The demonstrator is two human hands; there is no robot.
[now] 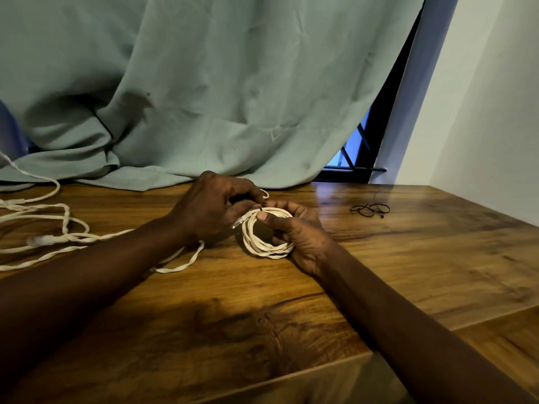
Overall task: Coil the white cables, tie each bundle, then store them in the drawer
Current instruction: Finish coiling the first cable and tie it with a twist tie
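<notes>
Table: a brown wood-grain table fills the near view; two bare forearms reach over it toward 12 o'clock.
Stray strand: a white loop lies on the wood under the left wrist. I cannot tell which cable it belongs to.
Coil: the white cable coil sits straight ahead, between both hands. It is a small oval ring, its long axis running near to far.
Right hand: the right hand grips the coil from its 3 o'clock side, fingers curled under it and thumb pressed on the top turns.
Plug: a clear plug juts from the coil at 10 o'clock, against the left palm.
Left hand: the left hand is at 9 o'clock of the coil, its fingers bent and pinching at the coil's far edge.
Dark tie: a thin dark tie, barely visible, shows at the coil's 12 o'clock edge in that pinch. The left hand is nearer to it, so the tying likely falls to it.
Loose cable: the uncoiled white cable sprawls at 9 o'clock, well apart.
Spare ties: black loops lie at 2 o'clock.
Backdrop: a teal curtain hangs at the table's far edge.
Drawer: not in view.
</notes>
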